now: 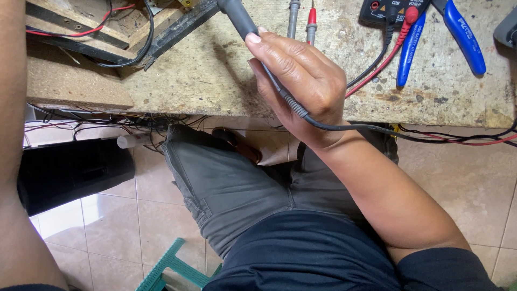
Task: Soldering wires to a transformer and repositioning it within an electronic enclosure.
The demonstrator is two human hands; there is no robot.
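My right hand (301, 81) is closed around a dark grey tool handle (237, 16), probably a soldering iron. The handle points up and left over the worn workbench (215, 75). Its black cord (377, 129) leaves the heel of my hand and runs right along the bench edge. The tool's tip is cut off by the top of the frame. Of my left arm, only the forearm (13, 108) shows along the left edge; the hand itself is out of view.
A multimeter (390, 11) with red and black leads lies at the top right, next to blue-handled pliers (458, 32). Two probes (301, 19) lie beside my fingers. A wooden frame with wires (107, 32) sits at the top left. Tangled wires hang under the bench above a tiled floor.
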